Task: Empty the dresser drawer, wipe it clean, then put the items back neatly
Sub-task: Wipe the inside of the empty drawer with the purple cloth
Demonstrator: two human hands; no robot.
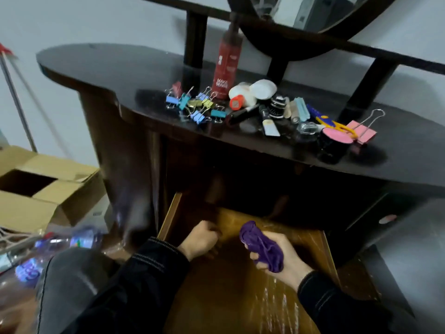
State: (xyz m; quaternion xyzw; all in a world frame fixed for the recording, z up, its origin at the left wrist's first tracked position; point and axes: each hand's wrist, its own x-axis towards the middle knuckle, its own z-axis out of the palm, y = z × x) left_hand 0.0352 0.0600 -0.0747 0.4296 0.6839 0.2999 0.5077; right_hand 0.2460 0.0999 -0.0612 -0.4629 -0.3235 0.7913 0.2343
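The wooden drawer (240, 285) is pulled out below the dark dresser top (96, 66), and its bare bottom shows shiny streaks. My right hand (281, 256) grips a crumpled purple cloth (258, 244) over the drawer's middle. My left hand (201, 239) sits inside the drawer near its left wall with fingers curled; whether it holds anything is hidden. On the dresser top lie coloured binder clips (196, 104), a red bottle (227, 61), white containers (250, 92), small cosmetics (277, 112), a black jar with a pink lid (333, 143) and a large pink clip (363, 131).
A round mirror (310, 13) stands on posts behind the items. An open cardboard box (45, 186) sits on the floor to the left, with plastic bottles (72, 242) beside it. My dark-trousered knee (72, 285) is at the lower left.
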